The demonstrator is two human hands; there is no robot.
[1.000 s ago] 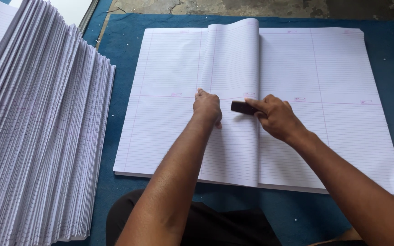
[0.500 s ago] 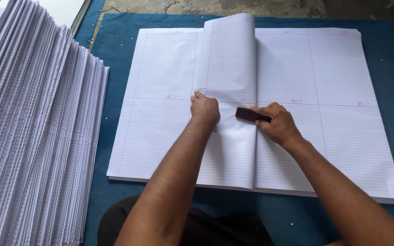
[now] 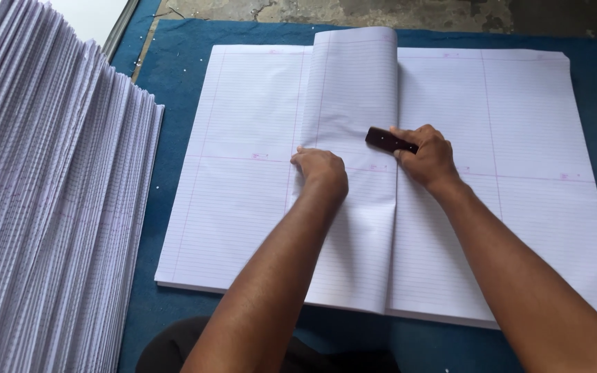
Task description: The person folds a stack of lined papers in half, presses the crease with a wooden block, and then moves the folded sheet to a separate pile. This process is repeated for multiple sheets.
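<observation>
A large stack of white ruled paper sheets (image 3: 519,138) lies flat on a blue mat. The top sheet (image 3: 354,90) is folded over on itself towards the left, with its fold running down the middle. My left hand (image 3: 323,169) presses down on the folded sheet near its left edge, fingers curled. Close to the fold, my right hand (image 3: 428,157) grips a small dark flat block (image 3: 390,141) and holds it against the paper.
A tall fanned pile of folded ruled sheets (image 3: 50,207) fills the left side. The blue mat (image 3: 595,83) shows around the paper. Bare concrete floor (image 3: 381,10) lies beyond the far edge. My dark-clothed lap (image 3: 174,352) is at the bottom.
My right hand has slid the dark block away from me along the fold. My left hand stays pressed on the folded sheet. The view has shifted slightly.
</observation>
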